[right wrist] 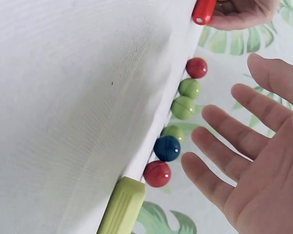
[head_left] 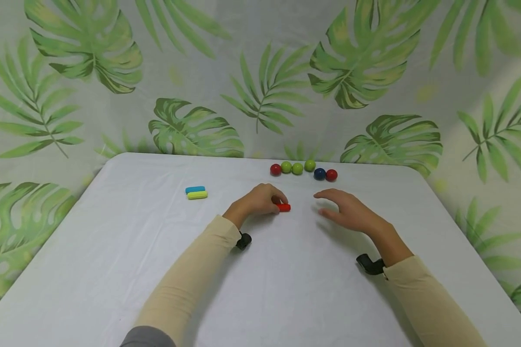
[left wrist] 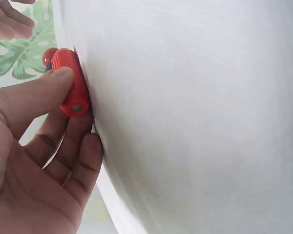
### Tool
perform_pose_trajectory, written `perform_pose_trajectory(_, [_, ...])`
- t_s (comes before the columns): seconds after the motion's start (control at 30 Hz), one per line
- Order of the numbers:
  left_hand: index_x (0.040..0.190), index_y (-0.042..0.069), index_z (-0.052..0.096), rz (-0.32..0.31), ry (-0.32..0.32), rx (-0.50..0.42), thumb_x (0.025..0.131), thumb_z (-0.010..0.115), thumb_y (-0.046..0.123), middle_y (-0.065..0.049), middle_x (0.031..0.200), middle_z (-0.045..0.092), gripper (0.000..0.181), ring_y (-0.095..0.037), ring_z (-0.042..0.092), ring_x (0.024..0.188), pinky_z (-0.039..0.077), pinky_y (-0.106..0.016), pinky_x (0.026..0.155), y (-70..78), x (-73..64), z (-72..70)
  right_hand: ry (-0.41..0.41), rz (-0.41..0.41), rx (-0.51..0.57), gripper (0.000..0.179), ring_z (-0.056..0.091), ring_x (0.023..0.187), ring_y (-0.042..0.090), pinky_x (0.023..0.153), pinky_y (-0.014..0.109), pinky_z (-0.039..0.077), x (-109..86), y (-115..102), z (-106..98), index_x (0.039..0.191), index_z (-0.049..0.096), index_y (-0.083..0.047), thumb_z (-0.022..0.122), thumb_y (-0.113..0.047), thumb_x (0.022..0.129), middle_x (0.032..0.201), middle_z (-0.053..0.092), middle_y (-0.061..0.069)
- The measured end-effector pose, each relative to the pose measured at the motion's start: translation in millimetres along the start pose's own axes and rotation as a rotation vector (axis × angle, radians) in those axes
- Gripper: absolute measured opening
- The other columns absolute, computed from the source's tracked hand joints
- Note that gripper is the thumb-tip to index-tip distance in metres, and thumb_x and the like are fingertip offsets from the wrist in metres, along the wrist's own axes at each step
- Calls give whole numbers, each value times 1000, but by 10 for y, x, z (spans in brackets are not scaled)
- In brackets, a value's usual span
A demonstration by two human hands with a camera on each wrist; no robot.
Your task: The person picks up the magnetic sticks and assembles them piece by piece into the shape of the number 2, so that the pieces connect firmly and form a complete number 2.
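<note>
My left hand [head_left: 260,200] pinches a short red rod [head_left: 284,207] close over the white table. Its ridged side and a grey round inset in its end show in the left wrist view, with the thumb laid on one face and the fingers behind. My right hand [head_left: 347,210] hovers to the right, fingers spread and relaxed, holding nothing. In the right wrist view, a yellow-green ridged rod [right wrist: 121,207] lies on the table near this hand; in the head view it is hidden.
Along the back of the table [head_left: 156,270] sit two red balls [head_left: 275,169], several green balls [head_left: 297,168] and a dark blue ball [head_left: 319,174]. A blue rod [head_left: 195,190] and a yellow rod [head_left: 197,195] lie side by side at the left. A leaf-print cloth [head_left: 282,120] hangs behind.
</note>
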State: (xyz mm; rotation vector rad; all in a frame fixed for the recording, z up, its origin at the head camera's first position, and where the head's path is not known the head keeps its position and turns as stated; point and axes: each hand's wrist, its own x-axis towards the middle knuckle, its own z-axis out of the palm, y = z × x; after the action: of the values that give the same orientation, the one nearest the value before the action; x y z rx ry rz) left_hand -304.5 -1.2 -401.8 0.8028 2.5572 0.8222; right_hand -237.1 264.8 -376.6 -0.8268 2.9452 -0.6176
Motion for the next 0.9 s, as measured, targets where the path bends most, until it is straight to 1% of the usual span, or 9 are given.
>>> perform_pose_trajectory(0.13, [118,17,73,-33,-16,-35,88,70,8,-5,108,72,31,-17,59,95,48,-27,85,-31,1,19,-9,23,4,40,49,134,40,111,59,37,10,4,2,134,58,-1,62,-15,97,139,59,19])
perform_pose_trajectory(0.2, [118,17,73,-39,-14,-54,88,70,8,-5,108,71,32,-17,59,96,48,-27,85,-40,-2,22,-12,35,6,41,49,134,40,111,59,37,13,7,-9,135,58,-2,62,-15,96,139,59,19])
perform_pose_trajectory(0.37, [119,18,72,-40,-12,-84,89,70,9,-5,110,70,31,-18,58,99,48,-29,88,-52,1,19,-9,52,3,42,50,133,40,111,59,38,33,32,-50,135,58,-1,63,-16,96,139,59,19])
perform_pose_trajectory(0.5, [119,19,72,-43,-19,-86,89,70,9,-4,111,70,32,-18,58,100,48,-29,88,-60,4,20,-10,55,2,42,50,133,39,111,59,38,75,57,-87,134,58,-1,64,-17,96,139,59,19])
perform_pose_trajectory(0.6, [120,18,72,-32,-16,-81,89,70,8,-5,111,70,32,-18,58,100,48,-28,88,-59,2,19,-16,62,1,42,49,134,40,110,59,40,118,75,-135,135,57,-2,63,-17,96,140,58,20])
perform_pose_trajectory(0.77, [119,16,72,-18,-11,-88,88,71,7,-6,109,70,32,-18,58,98,47,-28,87,-40,-15,9,-25,87,28,44,48,134,41,107,60,42,202,121,-258,138,55,-2,62,-17,98,142,55,21])
perform_pose_trajectory(0.9, [118,16,73,-21,-2,-85,88,71,6,-6,106,71,31,-17,58,96,47,-26,86,-30,-30,-6,-20,110,59,46,50,131,42,107,61,42,301,211,-332,140,52,-1,62,-16,97,141,55,23])
